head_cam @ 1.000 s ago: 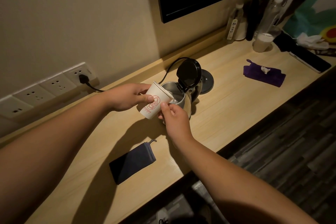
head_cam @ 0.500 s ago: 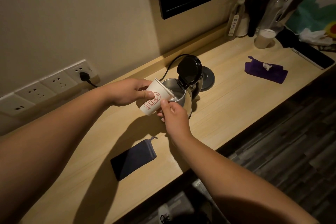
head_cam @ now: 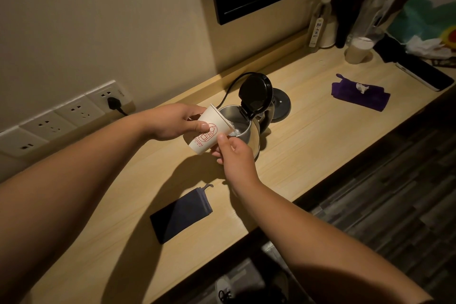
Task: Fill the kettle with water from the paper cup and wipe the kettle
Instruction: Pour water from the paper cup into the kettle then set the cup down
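Kettle (head_cam: pixel 246 136) stands mid-counter (head_cam: pixel 308 145), lid (head_cam: pixel 255 95) raised behind its opening. Paper cup (head_cam: pixel 206 133) is tilted at its left rim. Base (head_cam: pixel 281 103) sits behind-right; pouch (head_cam: pixel 181 215) lies in front-left; cloth (head_cam: pixel 360 95) far right.

Bare bench (head_cam: pixel 308 145) lies open right of the kettle (head_cam: pixel 246 131) up to the purple cloth (head_cam: pixel 360 96), while the raised lid (head_cam: pixel 255 94) and base (head_cam: pixel 280 103) block its far side, a dark pouch (head_cam: pixel 181 215) sitting near left.

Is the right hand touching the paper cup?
Touching. The head view shows the right hand with its thumb pressed on the tilted paper cup, near the base.
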